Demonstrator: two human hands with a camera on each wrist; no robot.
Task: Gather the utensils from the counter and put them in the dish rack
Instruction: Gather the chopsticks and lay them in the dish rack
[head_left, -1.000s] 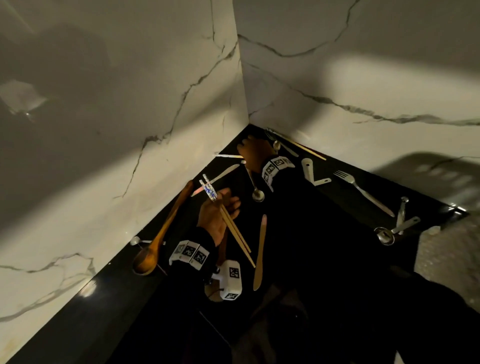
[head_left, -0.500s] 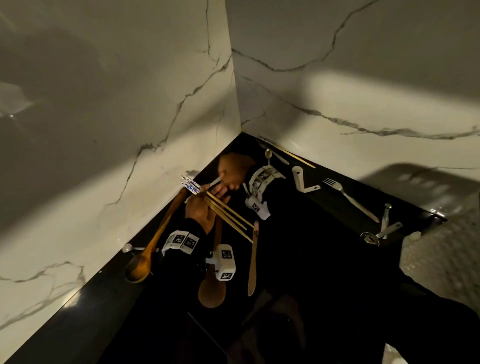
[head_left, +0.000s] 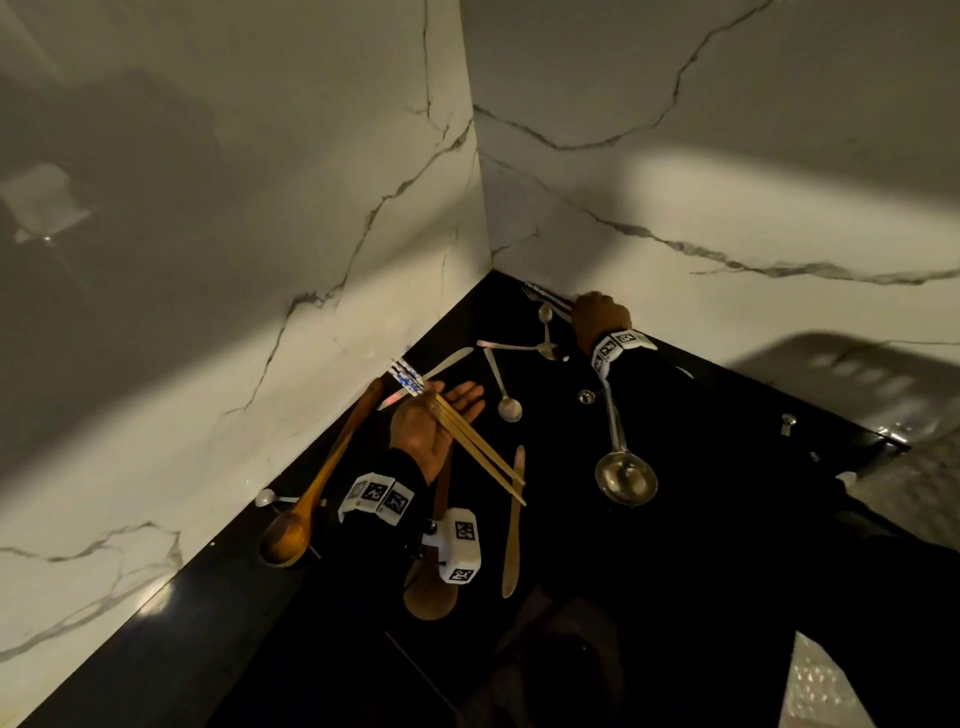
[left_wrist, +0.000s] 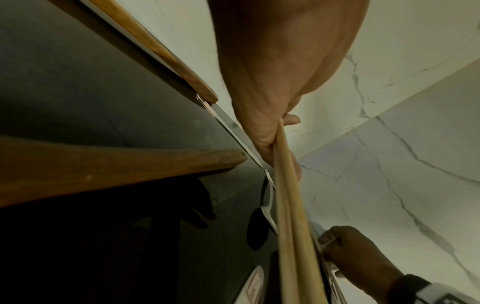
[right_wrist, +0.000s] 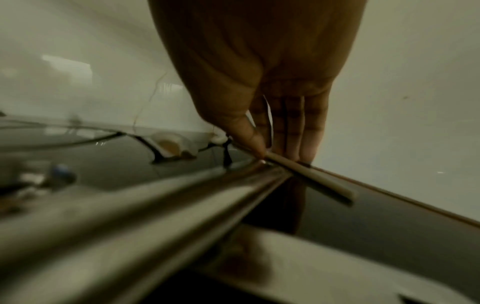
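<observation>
My left hand (head_left: 441, 415) is palm up over the black counter (head_left: 675, 571), and its thumb holds a bundle of wooden chopsticks (head_left: 483, 457) with blue-patterned tops. They run past the wrist camera as chopsticks (left_wrist: 288, 226). My right hand (head_left: 597, 312) reaches to the back wall, fingers curled down. Its thumb (right_wrist: 249, 135) presses a pale chopstick (right_wrist: 311, 181) against the fingers. A steel ladle (head_left: 626, 478) hangs from that hand, and its handle (right_wrist: 155, 205) runs under the wrist. On the counter lie a wooden spoon (head_left: 311, 499), a metal spoon (head_left: 509, 410) and a butter knife (head_left: 447, 364).
Marble walls meet in a corner just behind the utensils. Two crossed spoons (head_left: 545, 343), a wooden spatula (head_left: 514, 519), a second wooden spoon (head_left: 431, 592) and a small measuring spoon (head_left: 587, 396) lie around. A ribbed metal surface (head_left: 924, 488) borders the counter on the right.
My right hand has left the spot beside the left hand and moved to the back wall, with the ladle now under its wrist. The left hand keeps the chopsticks, fingers flatter.
</observation>
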